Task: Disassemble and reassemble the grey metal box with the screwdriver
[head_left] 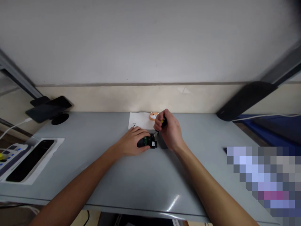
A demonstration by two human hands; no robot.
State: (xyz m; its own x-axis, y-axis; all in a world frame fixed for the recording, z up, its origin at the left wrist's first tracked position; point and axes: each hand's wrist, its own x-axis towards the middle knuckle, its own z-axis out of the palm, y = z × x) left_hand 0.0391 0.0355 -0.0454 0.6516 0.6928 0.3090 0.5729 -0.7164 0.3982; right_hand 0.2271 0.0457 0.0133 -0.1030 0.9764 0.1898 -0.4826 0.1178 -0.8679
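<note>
A small black device (pixel 153 144) with a green circuit board showing lies on the grey table. My left hand (pixel 134 141) is wrapped round its left end, thumb on the near side and fingers on the far side. My right hand (pixel 169 129) is closed around a screwdriver (pixel 164 121) with a dark and yellow handle. The screwdriver's shaft slants down to the device; whether its tip sits in a screw is too small to tell. Behind the hands is a white sheet (pixel 141 118) with several tiny dark pieces (pixel 134 124) and an orange and white animal-shaped item (pixel 154 116).
On the grey table (pixel 131 185), a phone on a stand (pixel 53 108) is at the back left. A black-screened device (pixel 30 160) lies on white paper at the left. A dark cylindrical object (pixel 244 100) leans at the back right, beside a white cable (pixel 263 116).
</note>
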